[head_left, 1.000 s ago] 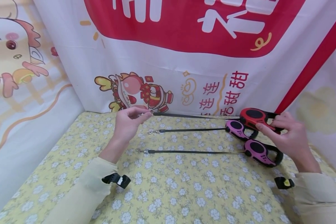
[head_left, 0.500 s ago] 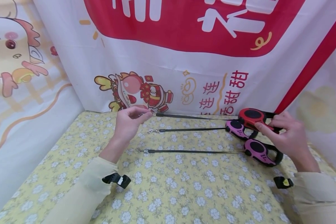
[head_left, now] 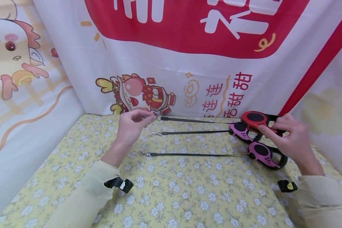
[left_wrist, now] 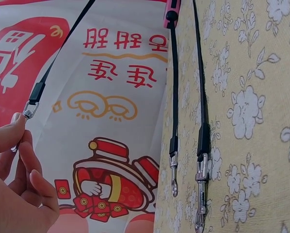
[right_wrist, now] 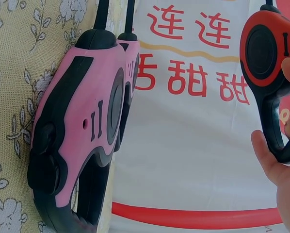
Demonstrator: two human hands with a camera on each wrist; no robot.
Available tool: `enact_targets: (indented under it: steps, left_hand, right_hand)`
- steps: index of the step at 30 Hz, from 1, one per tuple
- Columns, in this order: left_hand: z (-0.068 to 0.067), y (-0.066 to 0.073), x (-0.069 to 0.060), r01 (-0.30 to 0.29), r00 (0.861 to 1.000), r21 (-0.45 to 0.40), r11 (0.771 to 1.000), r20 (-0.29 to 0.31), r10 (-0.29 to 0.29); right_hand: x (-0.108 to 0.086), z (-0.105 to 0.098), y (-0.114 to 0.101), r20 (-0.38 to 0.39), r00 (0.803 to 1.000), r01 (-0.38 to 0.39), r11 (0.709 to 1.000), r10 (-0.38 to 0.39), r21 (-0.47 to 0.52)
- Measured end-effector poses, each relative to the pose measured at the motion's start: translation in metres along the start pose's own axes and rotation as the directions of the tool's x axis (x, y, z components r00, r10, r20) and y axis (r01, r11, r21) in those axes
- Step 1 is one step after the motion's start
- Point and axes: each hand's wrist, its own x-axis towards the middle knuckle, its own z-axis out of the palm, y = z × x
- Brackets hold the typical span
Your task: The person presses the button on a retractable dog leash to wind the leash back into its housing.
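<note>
Yellow table cloth (head_left: 174,199) with white flowers fills the foreground, seen from behind the worker. Nearest: pale left sleeve (head_left: 85,193) and right sleeve (head_left: 323,199), with a black wrist mount (head_left: 119,183) at each cuff.

Next out: front pink leash (head_left: 266,155), lying on the cloth at right. Handle loop points right; front strap (head_left: 193,155) drawn out straight leftwards, ending in front clip (head_left: 145,154).

Just beyond: second pink leash (head_left: 242,131), laid the same way. Second strap (head_left: 195,132) roughly parallel to the first; second clip (head_left: 156,134) at its left end.

Farther: red leash (head_left: 255,119), raised off the cloth between both hands. Right hand (head_left: 293,136): fingers curled round the black handle, thumb at the case. Left hand (head_left: 131,125): thumb and fingertips pinched closely on end clip (left_wrist: 31,110), other fingers bent. Red leash's black strap (head_left: 188,120) runs nearly straight between the hands.

Behind everything: white hanging (head_left: 171,66) with red panel (head_left: 185,28), large white characters, and a sideways cartoon figure (head_left: 145,95); at left, side hanging (head_left: 14,110) with a cartoon animal (head_left: 3,50)
</note>
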Motion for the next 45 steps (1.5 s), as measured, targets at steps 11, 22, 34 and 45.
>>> enact_targets:
  steps: [11,22,34,45]
  left_hand:
    - [0.0020,0.0027,-0.0005,0.011,1.000,-0.004,1.000,0.018,-0.011]
    - [0.0010,0.0044,-0.0005,0.015,0.999,-0.001,1.000,0.032,-0.015]
    - [0.0020,0.0038,-0.0013,-0.024,0.997,0.002,1.000,0.068,0.023]
    - [0.0037,0.0039,-0.0032,-0.047,0.996,0.000,0.999,0.077,0.047]
  right_hand:
    - [0.0011,0.0001,-0.0032,0.010,0.999,0.040,0.999,-0.040,0.017]
    - [0.0025,0.0021,-0.0062,0.014,0.998,0.058,0.998,-0.058,0.033]
    - [0.0007,0.0052,-0.0032,0.022,0.995,0.094,0.995,-0.095,0.043]
    - [0.0012,0.0078,-0.0049,0.044,0.990,0.130,0.991,-0.132,0.038]
